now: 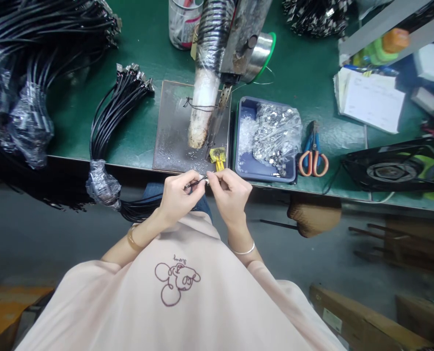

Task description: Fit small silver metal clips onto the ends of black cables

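Your fingertips cover most of the black cable (192, 185), and the small pale piece (206, 180) at its end is too small to identify. The far cable bundles (49, 29) and the papers' desk side, towards two o'clock, run blurred; the bundles are cut off at the frame. The white-wrapped tube (204, 97) hides part of the dark plate (167, 126) at twelve o'clock.

The desk (136, 141) has a green top, its near edge just beyond your hands. On it, a blue tray (240, 170) of small metal parts sits at two o'clock, with orange-handled pliers (314, 158) just beside it. A black fan (392, 170) lies at three. Below is a grey floor (275, 253), with a cardboard box (370, 317) at four.

Your left hand (178, 197) has its grip pinched on the cable, which lies between fingers and thumb, its end pointing to three o'clock. Your right hand (230, 195) has its grip closed on the pale piece, nearly touching the left fingertips.
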{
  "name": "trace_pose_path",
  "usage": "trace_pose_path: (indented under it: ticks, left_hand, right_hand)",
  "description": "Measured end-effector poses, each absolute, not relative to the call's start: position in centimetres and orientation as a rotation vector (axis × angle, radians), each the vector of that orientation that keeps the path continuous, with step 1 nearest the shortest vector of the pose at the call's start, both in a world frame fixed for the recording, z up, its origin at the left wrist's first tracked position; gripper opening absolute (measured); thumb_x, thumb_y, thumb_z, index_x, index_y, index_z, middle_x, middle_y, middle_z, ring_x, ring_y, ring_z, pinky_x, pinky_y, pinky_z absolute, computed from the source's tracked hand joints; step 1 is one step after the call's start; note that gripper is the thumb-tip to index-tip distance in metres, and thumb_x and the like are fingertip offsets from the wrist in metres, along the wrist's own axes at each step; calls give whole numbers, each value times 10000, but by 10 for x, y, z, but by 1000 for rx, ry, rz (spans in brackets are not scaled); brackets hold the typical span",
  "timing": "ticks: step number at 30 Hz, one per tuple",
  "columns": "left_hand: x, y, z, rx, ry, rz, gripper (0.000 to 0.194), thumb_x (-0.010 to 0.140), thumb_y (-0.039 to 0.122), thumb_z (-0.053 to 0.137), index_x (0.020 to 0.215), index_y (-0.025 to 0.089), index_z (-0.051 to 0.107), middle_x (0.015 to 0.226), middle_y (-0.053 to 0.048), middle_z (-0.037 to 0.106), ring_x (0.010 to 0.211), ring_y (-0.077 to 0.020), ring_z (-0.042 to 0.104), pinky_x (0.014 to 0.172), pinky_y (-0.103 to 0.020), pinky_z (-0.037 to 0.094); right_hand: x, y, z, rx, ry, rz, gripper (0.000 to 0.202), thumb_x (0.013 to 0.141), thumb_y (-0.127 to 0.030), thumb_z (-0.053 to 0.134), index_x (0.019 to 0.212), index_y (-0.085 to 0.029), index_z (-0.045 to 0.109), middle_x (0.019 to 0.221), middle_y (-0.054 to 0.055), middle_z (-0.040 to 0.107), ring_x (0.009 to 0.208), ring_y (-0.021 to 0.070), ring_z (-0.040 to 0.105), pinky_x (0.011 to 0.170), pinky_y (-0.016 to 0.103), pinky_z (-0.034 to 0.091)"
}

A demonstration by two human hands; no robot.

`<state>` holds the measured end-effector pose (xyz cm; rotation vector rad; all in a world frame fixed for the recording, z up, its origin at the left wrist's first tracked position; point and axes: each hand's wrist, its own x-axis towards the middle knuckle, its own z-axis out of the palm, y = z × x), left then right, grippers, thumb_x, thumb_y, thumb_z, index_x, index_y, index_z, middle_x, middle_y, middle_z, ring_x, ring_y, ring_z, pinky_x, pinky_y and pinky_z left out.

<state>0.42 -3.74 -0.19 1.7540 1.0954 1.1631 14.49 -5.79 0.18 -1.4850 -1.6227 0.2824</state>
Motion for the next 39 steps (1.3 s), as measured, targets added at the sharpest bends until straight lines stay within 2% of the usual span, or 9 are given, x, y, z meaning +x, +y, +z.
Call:
trace_pose_path:
  ticks: [3, 8, 13, 15, 21, 26, 32, 37, 39]
  left_hand:
    - [3, -37, -2, 1714, 1071, 1119, 212, 857, 149, 597, 660, 179, 526, 552, 70, 446, 475, -59, 359, 477, -186, 312]
    - [-2, -34, -1, 1605, 1012, 1022, 155, 867, 192, 602, 715, 166, 605, 580, 39, 548, 497, -80, 445, 481, -189, 366]
    - [-4, -34, -4, 1802, 986, 1093, 132, 888, 162, 619, 791, 161, 709, 722, -33, 726, 604, -121, 602, 580, -220, 471]
    - [-4, -34, -6, 1791, 995, 1100, 135, 895, 166, 621, 824, 158, 737, 758, -53, 758, 634, -133, 643, 626, -236, 505]
    - [-3, -26, -8, 1403, 995, 1046, 122, 850, 221, 663, 760, 152, 707, 530, 14, 632, 465, -99, 548, 510, -215, 452]
    - [-2, -23, -3, 1348, 985, 1017, 130, 822, 256, 688, 746, 152, 700, 557, 8, 635, 490, -98, 543, 521, -216, 459]
    - [-1, -23, -5, 1362, 1023, 1008, 116, 805, 253, 685, 771, 144, 702, 602, 6, 629, 516, -94, 531, 509, -211, 429]
    - [-2, -22, -5, 1268, 946, 998, 142, 818, 284, 700, 762, 153, 695, 568, 19, 609, 504, -87, 546, 522, -205, 454]
    - [-2, -21, -6, 1228, 916, 1003, 139, 817, 286, 714, 780, 154, 695, 552, 24, 606, 490, -86, 546, 522, -207, 460]
  right_hand:
    - [150, -57, 2, -1504, -1641, 289, 412, 982, -364, 604, 604, -209, 552, 556, -45, 503, 496, 91, 363, 539, 277, 318]
    - [162, -55, 8, -1522, -1582, 441, 274, 963, -394, 611, 758, -213, 636, 638, -43, 569, 497, 95, 381, 531, 270, 328]
    - [166, -49, 14, -1509, -1775, 490, 415, 983, -364, 565, 603, -221, 478, 574, -44, 475, 524, 97, 401, 558, 259, 350]
    - [166, -49, 15, -1528, -1764, 450, 397, 968, -386, 598, 618, -220, 507, 562, -49, 471, 509, 91, 397, 549, 253, 356]
    - [168, -58, 19, -1498, -1398, 384, 157, 957, -363, 593, 962, -234, 682, 586, -77, 481, 445, 87, 385, 439, 238, 308]
    - [166, -59, 16, -1504, -1668, 418, 99, 925, -296, 653, 918, -232, 728, 567, -77, 502, 449, 77, 378, 466, 234, 329]
    - [160, -53, 6, -1485, -1832, 262, 199, 958, -299, 607, 803, -216, 700, 531, -55, 526, 455, 80, 448, 506, 225, 365]
    - [159, -55, 5, -1465, -1743, 291, 273, 971, -347, 609, 735, -217, 654, 576, -29, 586, 483, 91, 490, 509, 243, 380]
    - [160, -58, 5, -1433, -1565, 318, 220, 974, -374, 606, 817, -228, 656, 568, -50, 557, 456, 89, 470, 476, 241, 370]
